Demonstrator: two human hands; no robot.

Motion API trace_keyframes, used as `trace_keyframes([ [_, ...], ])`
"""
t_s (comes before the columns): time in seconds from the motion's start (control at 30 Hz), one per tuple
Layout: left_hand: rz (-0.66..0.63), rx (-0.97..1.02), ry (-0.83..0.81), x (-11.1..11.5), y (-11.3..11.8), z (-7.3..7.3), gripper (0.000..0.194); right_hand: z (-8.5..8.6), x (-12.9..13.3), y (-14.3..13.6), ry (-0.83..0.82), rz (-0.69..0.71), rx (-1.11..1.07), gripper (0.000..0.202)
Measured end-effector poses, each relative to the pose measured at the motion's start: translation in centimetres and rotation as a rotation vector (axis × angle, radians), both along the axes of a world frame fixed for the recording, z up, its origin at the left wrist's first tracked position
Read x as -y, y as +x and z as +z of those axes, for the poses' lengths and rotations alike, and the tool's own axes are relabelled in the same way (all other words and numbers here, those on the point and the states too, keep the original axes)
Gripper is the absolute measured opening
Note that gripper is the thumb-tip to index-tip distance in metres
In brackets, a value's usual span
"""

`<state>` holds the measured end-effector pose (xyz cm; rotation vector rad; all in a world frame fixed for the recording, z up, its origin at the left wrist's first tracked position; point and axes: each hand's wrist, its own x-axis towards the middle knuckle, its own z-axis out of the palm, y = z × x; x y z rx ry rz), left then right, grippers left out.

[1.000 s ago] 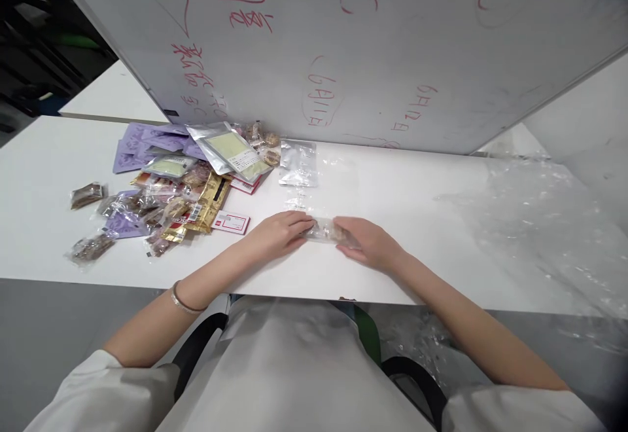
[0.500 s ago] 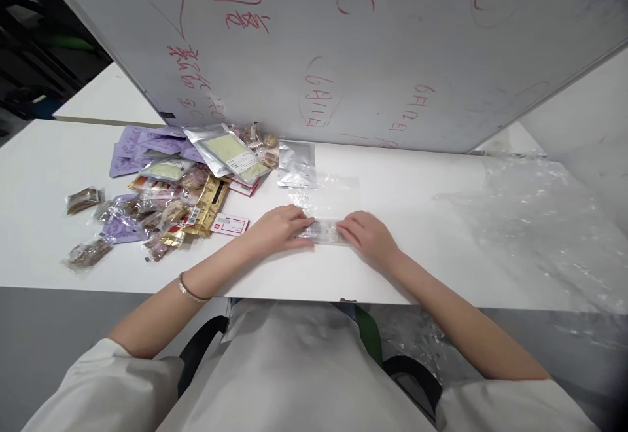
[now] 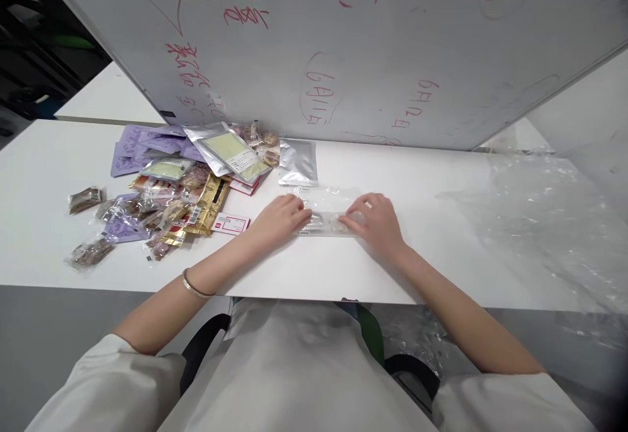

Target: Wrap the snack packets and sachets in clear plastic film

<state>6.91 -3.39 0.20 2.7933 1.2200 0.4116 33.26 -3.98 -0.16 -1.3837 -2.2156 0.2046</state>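
A clear plastic bag [image 3: 326, 222], folded over along its near part, lies flat on the white table [image 3: 314, 268]. My left hand [image 3: 284, 217] grips its left end, fingers together. At the right part of the fold, my right hand [image 3: 375, 222] pinches the plastic between thumb and fingers. Something small and whitish seems to be inside the fold, too unclear to name. Just behind the bag lies a silver foil pouch [image 3: 298, 162]. A white card with a red border [image 3: 230, 223] sits left of my left hand.
A pile of purple packets [image 3: 132, 150], a gold packet [image 3: 210, 206] and wrapped snacks [image 3: 91, 253] covers the left side. Crumpled clear plastic [image 3: 554, 216] spreads over the right end. A whiteboard [image 3: 367, 59] stands along the back edge.
Both hands have shifted slightly away from the table's front edge, along with the folded strip. My right hand has moved a little right, with its fingers more arched.
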Motion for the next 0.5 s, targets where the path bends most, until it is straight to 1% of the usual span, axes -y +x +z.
trace_keyframes([
  [0.07,-0.128,-0.053,-0.017,0.6,-0.5,0.3,0.05,-0.1,0.7,0.5,0.017,0.216,0.043,0.022],
  [0.1,-0.151,-0.061,-0.022,0.9,-0.7,0.5,0.057,-0.1,1.1,0.8,0.021,0.297,0.059,0.022],
  [0.13,-0.153,-0.056,-0.03,1.2,-0.9,0.8,0.06,-0.2,1.5,1.1,0.026,0.342,0.069,0.025],
  [0.17,-0.146,-0.042,-0.05,1.3,-1.0,1.0,0.057,-0.2,1.8,1.3,0.023,0.352,0.069,0.028],
  [0.23,-0.114,0.004,-0.142,1.1,-1.0,1.1,0.048,-0.2,2.0,1.6,-0.043,0.288,0.035,0.029],
  [0.3,-0.047,0.036,-0.209,0.6,-0.6,1.0,0.045,-0.2,1.6,1.3,-0.175,0.157,-0.02,0.03],
  [0.33,0.007,0.041,-0.193,0.3,-0.3,0.8,0.044,-0.2,1.3,1.1,-0.22,0.085,-0.036,0.03],
  [0.37,0.066,0.044,-0.14,0.1,0.0,0.6,0.042,-0.2,1.0,0.7,-0.227,0.02,-0.034,0.03],
  [0.4,0.101,0.041,-0.07,0.0,0.2,0.4,0.039,-0.1,0.7,0.4,-0.192,-0.027,-0.008,0.028],
  [0.43,0.096,0.034,-0.004,0.0,0.4,0.3,0.036,-0.1,0.5,0.1,-0.125,-0.052,0.033,0.024],
  [0.47,0.05,0.022,0.035,0.1,0.4,0.2,0.035,-0.1,0.4,-0.2,-0.046,-0.044,0.081,0.022],
  [0.5,-0.022,0.005,0.043,0.3,0.4,0.2,0.035,-0.1,0.5,-0.3,0.021,0.0,0.123,0.022],
])
